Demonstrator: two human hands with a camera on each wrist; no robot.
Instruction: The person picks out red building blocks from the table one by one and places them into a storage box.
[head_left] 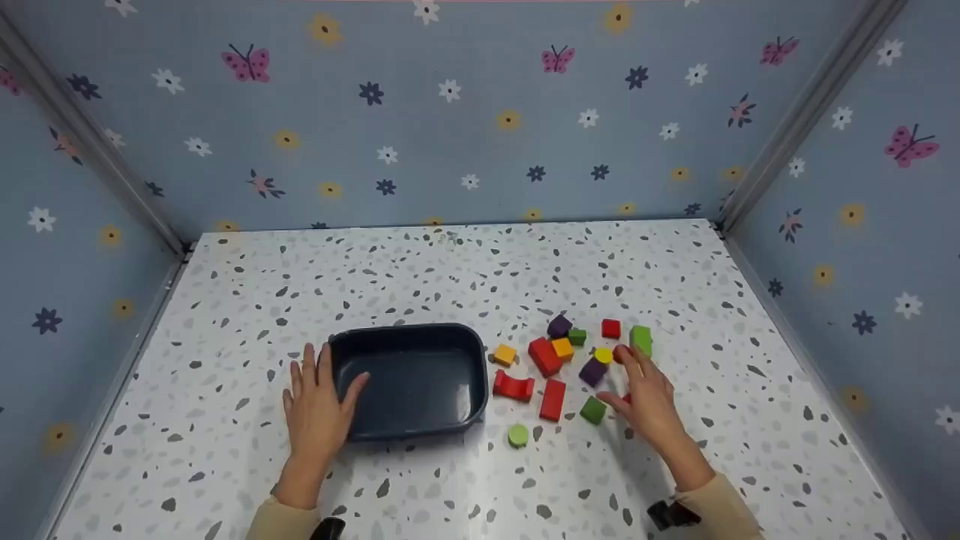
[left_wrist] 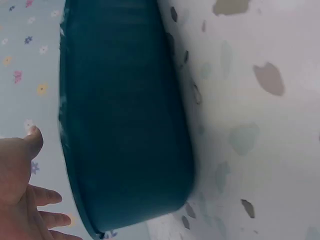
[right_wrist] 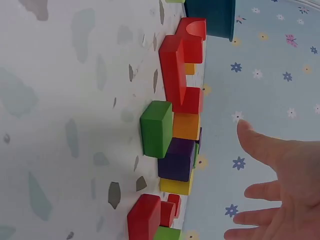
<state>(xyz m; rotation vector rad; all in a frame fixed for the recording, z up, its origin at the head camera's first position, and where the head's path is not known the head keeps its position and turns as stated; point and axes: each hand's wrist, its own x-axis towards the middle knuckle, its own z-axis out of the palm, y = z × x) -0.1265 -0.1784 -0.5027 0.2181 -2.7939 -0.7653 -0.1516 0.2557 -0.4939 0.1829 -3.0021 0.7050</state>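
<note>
A dark blue plastic tub (head_left: pixel 416 390) with rounded corners sits on the table, nothing inside it. My left hand (head_left: pixel 316 409) is at its left rim, fingers straight and spread; in the left wrist view the fingers show beside the tub's outer wall (left_wrist: pixel 125 115). My right hand (head_left: pixel 649 394) hovers with loose, spread fingers over the right side of a scatter of toy blocks, holding nothing. Closest to it are a green block (head_left: pixel 593 410), a purple block (head_left: pixel 593 371), a yellow round block (head_left: pixel 603 355) and a light green block (head_left: pixel 640 340). A red block (right_wrist: pixel 144 217) lies partly hidden beneath it.
Between tub and right hand lie a red arch block (head_left: pixel 514 386), red blocks (head_left: pixel 553 400), orange blocks (head_left: pixel 505 355) and a light green round block (head_left: pixel 518 436). A small red cube (head_left: pixel 611 328) lies farther back. Flower-patterned walls (head_left: pixel 480 112) enclose the speckled table (head_left: pixel 420 292).
</note>
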